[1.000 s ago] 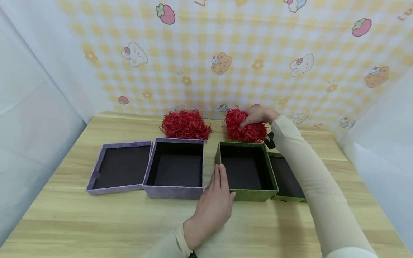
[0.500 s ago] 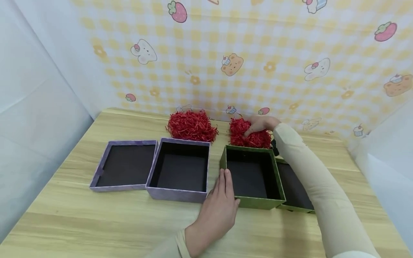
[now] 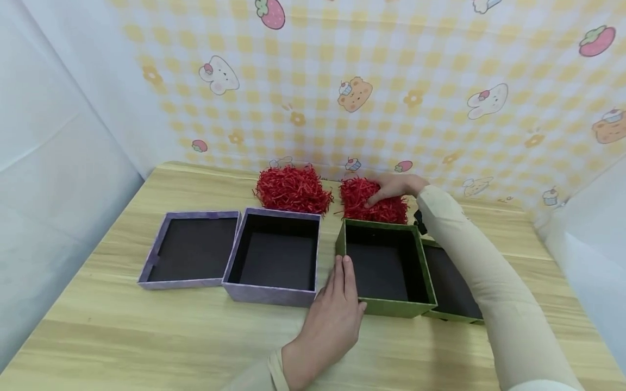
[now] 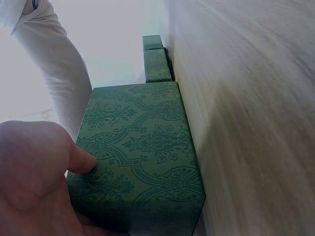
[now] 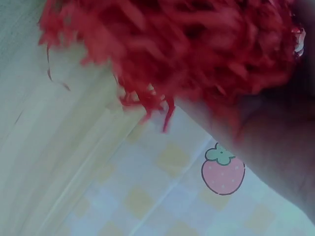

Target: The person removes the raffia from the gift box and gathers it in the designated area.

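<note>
My right hand (image 3: 393, 185) grips a bundle of red shredded paper (image 3: 359, 198) behind the green box (image 3: 393, 307); the thumb lies on its near side and the other fingers are mostly hidden. Red strands of that bundle (image 5: 182, 49) fill the upper part of the right wrist view, with some hanging down. My left hand (image 3: 332, 326) rests against the green box's near left corner, straight fingers along its left side. In the left wrist view the thumb touches the patterned front wall (image 4: 142, 142). The box is uncovered, with a bare black inside.
A purple box (image 3: 271, 296) stands left of the green one, its purple lid (image 3: 195, 252) lying upturned beside it. Another red paper bundle (image 3: 293, 190) lies behind the purple box. A green lid (image 3: 452, 288) sits at the right under the right arm. A checked cloth (image 3: 293, 70) hangs behind.
The head view has shifted, so everything sits a little differently in frame. The right hand and its red paper have slid slightly left relative to the green box. The left hand stays in place.
</note>
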The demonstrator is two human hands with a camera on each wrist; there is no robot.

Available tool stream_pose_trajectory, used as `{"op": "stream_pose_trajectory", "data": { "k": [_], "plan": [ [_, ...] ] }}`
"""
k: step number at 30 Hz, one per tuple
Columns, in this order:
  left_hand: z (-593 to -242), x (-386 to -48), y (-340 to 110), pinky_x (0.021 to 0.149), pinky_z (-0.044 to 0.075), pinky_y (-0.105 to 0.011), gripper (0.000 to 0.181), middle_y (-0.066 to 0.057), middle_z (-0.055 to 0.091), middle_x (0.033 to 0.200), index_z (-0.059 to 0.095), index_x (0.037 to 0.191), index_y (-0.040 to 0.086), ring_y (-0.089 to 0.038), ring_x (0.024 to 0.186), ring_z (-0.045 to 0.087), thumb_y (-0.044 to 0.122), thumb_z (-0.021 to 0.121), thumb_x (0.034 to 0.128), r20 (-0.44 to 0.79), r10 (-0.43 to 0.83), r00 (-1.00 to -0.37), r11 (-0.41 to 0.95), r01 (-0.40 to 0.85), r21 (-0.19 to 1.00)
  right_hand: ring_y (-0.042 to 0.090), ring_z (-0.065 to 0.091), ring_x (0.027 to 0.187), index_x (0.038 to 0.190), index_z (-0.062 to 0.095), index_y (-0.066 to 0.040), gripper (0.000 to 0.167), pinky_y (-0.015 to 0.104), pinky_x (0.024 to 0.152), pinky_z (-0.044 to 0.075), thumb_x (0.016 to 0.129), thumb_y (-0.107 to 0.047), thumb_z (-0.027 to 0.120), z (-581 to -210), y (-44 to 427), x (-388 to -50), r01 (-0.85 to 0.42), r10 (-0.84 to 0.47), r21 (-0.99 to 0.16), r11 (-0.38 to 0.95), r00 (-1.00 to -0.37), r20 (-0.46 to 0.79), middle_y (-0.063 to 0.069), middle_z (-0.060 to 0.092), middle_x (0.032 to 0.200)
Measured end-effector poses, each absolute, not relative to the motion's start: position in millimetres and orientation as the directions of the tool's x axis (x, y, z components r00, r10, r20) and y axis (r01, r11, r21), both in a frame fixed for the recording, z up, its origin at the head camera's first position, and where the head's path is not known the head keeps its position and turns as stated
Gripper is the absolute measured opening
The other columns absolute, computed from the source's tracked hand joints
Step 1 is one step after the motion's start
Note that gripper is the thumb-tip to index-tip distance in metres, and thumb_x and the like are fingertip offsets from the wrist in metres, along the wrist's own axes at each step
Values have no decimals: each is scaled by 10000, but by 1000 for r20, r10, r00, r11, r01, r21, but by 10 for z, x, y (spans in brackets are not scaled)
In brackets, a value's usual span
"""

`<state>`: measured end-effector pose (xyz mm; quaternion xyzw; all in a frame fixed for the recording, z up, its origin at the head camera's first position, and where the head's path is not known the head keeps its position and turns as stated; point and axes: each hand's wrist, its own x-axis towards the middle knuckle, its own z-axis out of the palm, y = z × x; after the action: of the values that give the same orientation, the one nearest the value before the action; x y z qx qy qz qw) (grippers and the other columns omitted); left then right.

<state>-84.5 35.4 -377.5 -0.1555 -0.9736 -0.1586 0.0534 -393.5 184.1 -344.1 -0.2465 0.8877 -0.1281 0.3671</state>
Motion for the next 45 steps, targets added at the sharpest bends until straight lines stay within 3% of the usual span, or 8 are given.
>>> {"op": "stream_pose_trajectory", "data": {
  "k": [9, 15, 21, 29, 33, 39, 45],
  "plan": [
    [-3806, -864, 355, 895, 466, -351, 773, -325, 276, 1419, 158, 1411, -151, -345, 1280, 371, 311, 554, 934, 188, 307, -933, 902, 348, 255, 360, 64, 1383, 1503, 90, -80, 952, 546, 1057, 192, 834, -454, 655, -3373, 1926, -3908, -269, -526, -468, 842, -602, -600, 179, 87, 1530],
    [-3826, -921, 344, 905, 460, -351, 764, -318, 275, 1425, 154, 1416, -143, -342, 1293, 353, 304, 549, 939, 167, 299, -939, 901, 336, 274, 404, 174, 1350, 1511, 109, -149, 800, 600, 962, 320, 909, -394, 576, -3274, 2051, -3879, -179, -534, -545, 819, -586, -609, 164, 91, 1533],
    [-3861, -1005, 357, 856, 490, -356, 750, -318, 294, 1415, 180, 1412, -142, -345, 1279, 375, 307, 549, 939, 171, 302, -938, 900, 339, 273, 452, 256, 1304, 1508, 148, -180, 722, 623, 931, 339, 936, -403, 527, -3133, 2296, -3806, -128, -484, -535, 835, -632, -605, 167, 135, 1524],
    [-3912, -1191, 333, 866, 484, -369, 738, -319, 262, 1430, 154, 1426, -128, -358, 1262, 393, 297, 530, 954, 129, 298, -946, 884, 324, 337, 429, 383, 1233, 1474, 235, -65, 658, 575, 925, 370, 962, -400, 476, -2938, 2688, -3581, -222, -486, -512, 830, -737, -469, 257, 290, 1440],
    [-3945, -1283, 279, 931, 436, -392, 730, -332, 208, 1443, 100, 1439, -114, -378, 1288, 340, 272, 504, 969, 91, 293, -952, 847, 302, 438, 406, 495, 1133, 1438, 285, 0, 652, 544, 896, 404, 965, -411, 464, -2899, 2831, -3401, -273, -472, -440, 856, -760, -447, 280, 396, 1365],
    [-3921, -1422, 198, 995, 363, -422, 726, -335, 106, 1466, 90, 1437, -118, -394, 1327, 241, 260, 499, 971, 91, 285, -954, 811, 291, 508, 398, 530, 1098, 1404, 324, 41, 673, 525, 866, 431, 959, -445, 457, -2870, 3057, -3168, -286, -456, -401, 870, -776, -436, 299, 429, 1330],
    [-3634, -1154, 118, 1035, 301, -443, 743, -285, 18, 1498, 112, 1445, -98, -371, 1366, 123, 325, 491, 966, 48, 327, -944, 808, 306, 503, 439, 483, 1133, 1373, 367, 73, 690, 551, 883, 407, 953, -466, 456, -2953, 3200, -3009, -299, -425, -343, 891, -817, -391, 312, 430, 1321]
  ]
}}
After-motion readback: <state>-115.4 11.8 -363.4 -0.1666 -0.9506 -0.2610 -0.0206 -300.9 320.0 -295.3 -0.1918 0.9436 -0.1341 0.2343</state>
